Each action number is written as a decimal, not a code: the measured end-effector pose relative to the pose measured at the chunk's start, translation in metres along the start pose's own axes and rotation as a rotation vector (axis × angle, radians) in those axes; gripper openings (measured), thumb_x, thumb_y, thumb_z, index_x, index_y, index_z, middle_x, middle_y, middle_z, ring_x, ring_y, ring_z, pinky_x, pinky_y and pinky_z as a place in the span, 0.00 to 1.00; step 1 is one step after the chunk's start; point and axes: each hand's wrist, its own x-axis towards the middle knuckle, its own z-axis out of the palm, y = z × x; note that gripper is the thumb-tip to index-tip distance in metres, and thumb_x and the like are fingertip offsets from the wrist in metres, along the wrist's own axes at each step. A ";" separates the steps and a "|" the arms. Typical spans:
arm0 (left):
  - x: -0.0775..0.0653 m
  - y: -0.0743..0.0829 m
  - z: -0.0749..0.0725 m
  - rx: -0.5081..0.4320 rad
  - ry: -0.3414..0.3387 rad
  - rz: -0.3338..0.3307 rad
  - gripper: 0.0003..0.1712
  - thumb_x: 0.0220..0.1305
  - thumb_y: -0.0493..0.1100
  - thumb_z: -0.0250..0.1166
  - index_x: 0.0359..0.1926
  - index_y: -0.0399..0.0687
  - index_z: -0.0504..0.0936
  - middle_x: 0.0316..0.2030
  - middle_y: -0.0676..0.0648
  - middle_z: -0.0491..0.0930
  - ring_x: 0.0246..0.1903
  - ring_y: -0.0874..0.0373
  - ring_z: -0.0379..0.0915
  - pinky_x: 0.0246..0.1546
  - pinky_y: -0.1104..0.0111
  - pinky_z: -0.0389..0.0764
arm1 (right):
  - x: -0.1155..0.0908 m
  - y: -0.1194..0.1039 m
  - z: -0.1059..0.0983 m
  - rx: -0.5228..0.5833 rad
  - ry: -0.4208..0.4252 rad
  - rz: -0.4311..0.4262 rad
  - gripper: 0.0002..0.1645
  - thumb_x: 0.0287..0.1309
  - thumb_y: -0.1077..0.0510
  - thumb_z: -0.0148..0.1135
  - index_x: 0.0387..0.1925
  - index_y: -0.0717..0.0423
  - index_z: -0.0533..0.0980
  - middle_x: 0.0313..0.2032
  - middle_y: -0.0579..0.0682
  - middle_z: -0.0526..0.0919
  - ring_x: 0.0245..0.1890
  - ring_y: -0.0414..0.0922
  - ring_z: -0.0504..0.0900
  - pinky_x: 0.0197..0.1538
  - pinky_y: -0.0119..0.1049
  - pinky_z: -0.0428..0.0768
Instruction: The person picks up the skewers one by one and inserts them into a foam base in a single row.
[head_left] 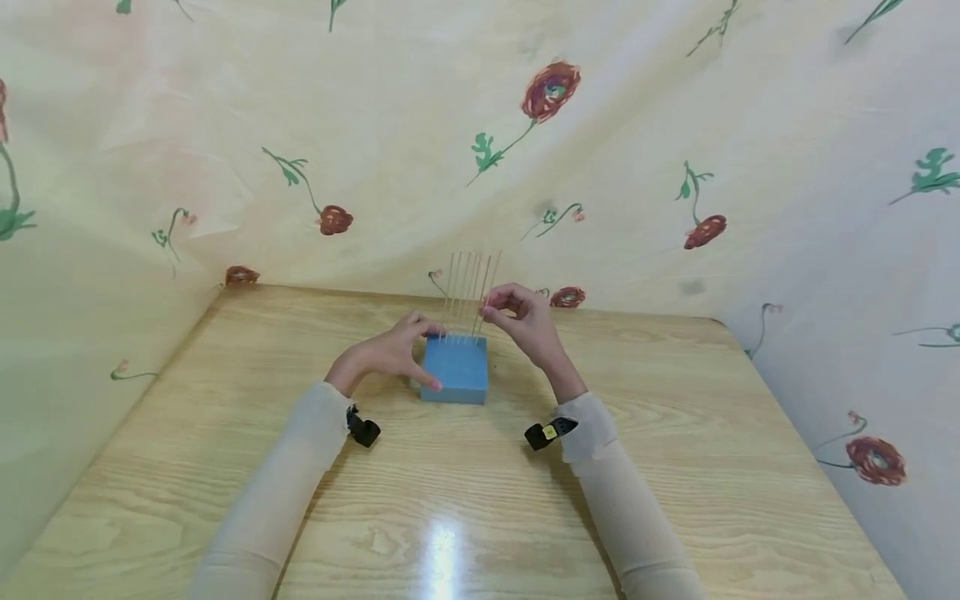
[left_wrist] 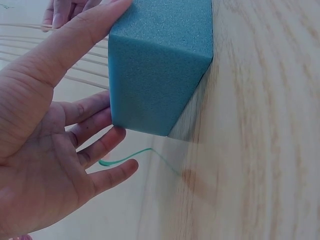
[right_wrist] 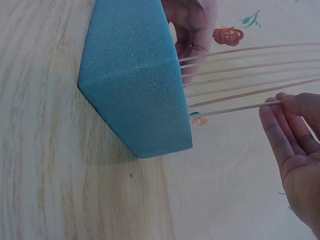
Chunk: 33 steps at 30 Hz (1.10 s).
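A blue foam block sits on the wooden table, with a row of several thin wooden sticks standing up along its far edge. My left hand holds the block from its left side, thumb at the near edge and fingers around the far edge. At the right end of the row, my right hand pinches a thin wooden stick between thumb and fingertips, well above the foam. This stick's lower end meets the block, and it leans a little right.
The wooden table ends at a flower-printed cloth hanging behind the block and along both sides. A black strap device is on the left wrist, another band on the right.
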 end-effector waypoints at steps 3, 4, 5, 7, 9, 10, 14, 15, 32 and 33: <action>0.000 0.000 0.000 -0.002 0.001 0.006 0.53 0.51 0.52 0.82 0.74 0.43 0.66 0.63 0.40 0.60 0.66 0.44 0.58 0.70 0.47 0.63 | 0.000 0.000 0.000 0.009 -0.003 0.010 0.07 0.63 0.71 0.65 0.42 0.72 0.78 0.37 0.56 0.83 0.38 0.40 0.85 0.44 0.42 0.87; 0.001 0.000 0.000 -0.002 0.001 0.007 0.53 0.51 0.52 0.82 0.74 0.43 0.66 0.63 0.40 0.60 0.66 0.44 0.58 0.70 0.47 0.63 | 0.000 -0.001 0.000 0.010 -0.004 0.011 0.07 0.63 0.71 0.65 0.42 0.73 0.78 0.37 0.55 0.83 0.38 0.40 0.85 0.45 0.44 0.87; 0.001 0.000 0.000 -0.001 0.003 0.010 0.53 0.51 0.51 0.82 0.74 0.43 0.66 0.62 0.39 0.60 0.65 0.43 0.58 0.70 0.47 0.63 | 0.000 -0.001 0.000 0.010 -0.005 0.012 0.07 0.63 0.71 0.65 0.42 0.72 0.78 0.37 0.54 0.83 0.38 0.39 0.85 0.45 0.45 0.87; 0.001 0.000 -0.001 0.001 0.001 0.011 0.53 0.51 0.51 0.82 0.73 0.42 0.66 0.62 0.40 0.60 0.65 0.43 0.58 0.69 0.47 0.63 | 0.001 -0.002 0.000 0.009 -0.007 0.014 0.07 0.63 0.72 0.65 0.42 0.73 0.78 0.37 0.53 0.83 0.38 0.39 0.85 0.46 0.47 0.87; 0.001 0.000 -0.001 0.003 -0.002 0.009 0.53 0.51 0.51 0.82 0.74 0.42 0.66 0.61 0.40 0.60 0.65 0.44 0.58 0.69 0.47 0.63 | 0.001 -0.002 0.000 0.008 -0.007 0.020 0.07 0.63 0.72 0.65 0.43 0.73 0.78 0.37 0.52 0.84 0.38 0.39 0.85 0.46 0.46 0.87; 0.001 0.001 -0.002 0.003 -0.004 0.007 0.53 0.51 0.51 0.82 0.74 0.42 0.65 0.61 0.40 0.60 0.65 0.44 0.58 0.69 0.47 0.63 | 0.001 -0.002 0.000 0.008 -0.006 0.023 0.07 0.63 0.72 0.65 0.43 0.73 0.78 0.37 0.51 0.84 0.38 0.39 0.85 0.46 0.44 0.87; 0.001 0.000 -0.001 0.002 -0.010 0.000 0.54 0.51 0.52 0.82 0.75 0.42 0.65 0.62 0.40 0.60 0.66 0.44 0.58 0.70 0.47 0.63 | 0.000 -0.003 0.000 0.003 0.002 0.035 0.07 0.63 0.72 0.65 0.42 0.72 0.79 0.37 0.53 0.84 0.38 0.38 0.86 0.45 0.36 0.87; 0.001 0.000 -0.001 0.000 -0.010 0.000 0.54 0.51 0.52 0.82 0.75 0.42 0.65 0.62 0.40 0.60 0.66 0.44 0.58 0.70 0.47 0.63 | 0.000 -0.003 0.000 0.005 0.003 0.034 0.07 0.62 0.72 0.65 0.42 0.72 0.79 0.37 0.54 0.84 0.38 0.38 0.86 0.44 0.35 0.87; 0.003 -0.001 0.000 -0.010 -0.006 0.004 0.53 0.52 0.51 0.82 0.74 0.42 0.65 0.61 0.40 0.60 0.66 0.43 0.58 0.70 0.47 0.63 | -0.001 -0.002 -0.001 -0.022 -0.006 0.016 0.07 0.63 0.70 0.67 0.41 0.72 0.80 0.39 0.68 0.83 0.37 0.40 0.85 0.45 0.34 0.87; 0.003 -0.001 0.000 -0.010 -0.006 0.005 0.53 0.52 0.51 0.82 0.74 0.43 0.65 0.61 0.40 0.60 0.66 0.44 0.58 0.70 0.47 0.64 | -0.001 -0.002 -0.001 -0.022 -0.006 0.013 0.08 0.63 0.70 0.66 0.41 0.72 0.80 0.39 0.69 0.83 0.37 0.41 0.85 0.45 0.34 0.87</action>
